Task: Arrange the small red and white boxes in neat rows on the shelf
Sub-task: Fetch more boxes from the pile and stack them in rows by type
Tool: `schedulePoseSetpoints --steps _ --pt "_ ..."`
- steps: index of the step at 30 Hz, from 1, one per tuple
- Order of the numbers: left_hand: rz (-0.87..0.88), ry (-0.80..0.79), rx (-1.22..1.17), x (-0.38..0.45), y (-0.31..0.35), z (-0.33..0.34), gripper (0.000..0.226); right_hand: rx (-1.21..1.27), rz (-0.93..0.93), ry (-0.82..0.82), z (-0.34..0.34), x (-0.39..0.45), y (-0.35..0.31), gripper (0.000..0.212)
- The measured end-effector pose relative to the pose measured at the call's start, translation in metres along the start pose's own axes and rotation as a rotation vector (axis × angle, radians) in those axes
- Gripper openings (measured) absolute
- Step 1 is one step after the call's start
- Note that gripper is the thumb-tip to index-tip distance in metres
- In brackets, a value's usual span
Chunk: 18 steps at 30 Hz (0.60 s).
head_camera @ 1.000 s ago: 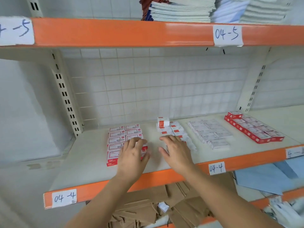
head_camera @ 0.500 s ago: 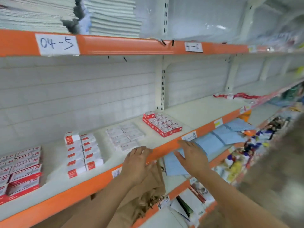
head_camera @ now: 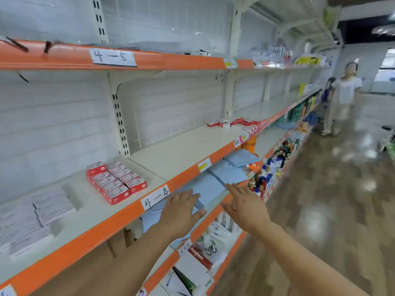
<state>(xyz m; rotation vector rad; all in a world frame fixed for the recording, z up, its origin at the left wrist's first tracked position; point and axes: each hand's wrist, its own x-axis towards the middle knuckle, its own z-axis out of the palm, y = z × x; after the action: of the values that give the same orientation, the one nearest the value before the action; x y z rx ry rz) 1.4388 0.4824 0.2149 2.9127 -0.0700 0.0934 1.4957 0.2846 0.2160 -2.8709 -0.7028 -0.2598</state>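
A block of small red and white boxes [head_camera: 116,180] sits in two neat rows on the cream shelf [head_camera: 177,152] with the orange front edge. Paler white boxes [head_camera: 36,214] lie in rows to its left. Further right along the same shelf, a few red and white boxes [head_camera: 229,122] lie loose and scattered. My left hand [head_camera: 181,210] and my right hand [head_camera: 245,205] hover in front of the shelf edge, fingers straight, holding nothing. Both are to the right of the neat block and well short of the loose boxes.
Blue paper sheets [head_camera: 215,184] lie on the shelf below my hands. Lower shelves hold boxed goods and colourful items [head_camera: 269,171]. A person [head_camera: 342,97] stands far down the aisle on the glossy floor. An upper shelf [head_camera: 149,59] labelled 4-5 runs overhead.
My view has swung to the right along the shelf. Both hands left the boxes at the left and moved right in front of the shelf edge, empty.
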Motion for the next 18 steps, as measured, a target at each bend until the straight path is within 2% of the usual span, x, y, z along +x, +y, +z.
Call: schedulePoseSetpoints --steps 5,18 --pt "0.063 -0.038 -0.001 0.08 0.028 0.016 0.062 -0.021 0.074 -0.065 0.002 0.041 0.053 0.067" --pt "0.19 -0.044 0.024 0.301 0.06 0.015 0.068 -0.069 0.191 -0.079 0.006 0.199 0.181 0.068"
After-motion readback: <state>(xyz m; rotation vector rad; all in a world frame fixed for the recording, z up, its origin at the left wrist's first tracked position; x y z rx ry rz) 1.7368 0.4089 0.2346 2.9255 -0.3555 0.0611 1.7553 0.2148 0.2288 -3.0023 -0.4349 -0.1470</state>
